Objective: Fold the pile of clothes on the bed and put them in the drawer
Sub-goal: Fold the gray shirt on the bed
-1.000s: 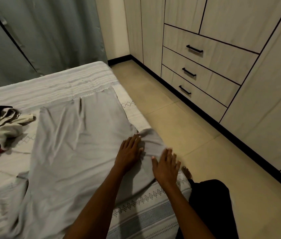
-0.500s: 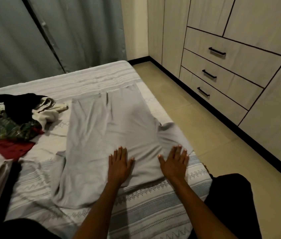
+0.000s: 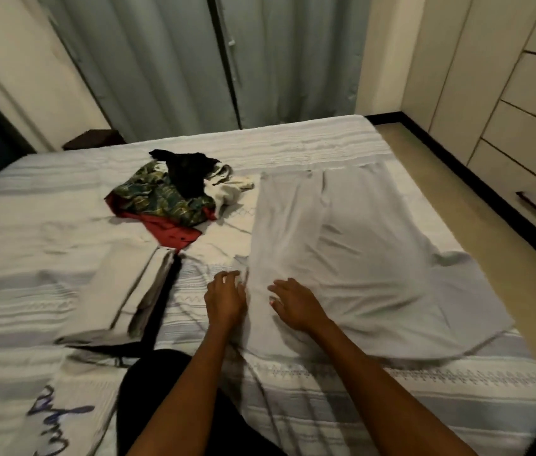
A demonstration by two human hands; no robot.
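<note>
garment (image 3: 342, 251) under right grip (image 3: 296, 306) — left grip (image 3: 225, 299) beside

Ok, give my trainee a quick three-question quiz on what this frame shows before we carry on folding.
1. True or false: the grey garment lies spread on the bed.
2. Which hand lies on the grey garment? A) left hand B) right hand
3. Fill in: the unfolded pile has a ____ piece on top.

Key: 1 true. 2 B; the left hand is at the garment's left edge. 3 black.
</note>
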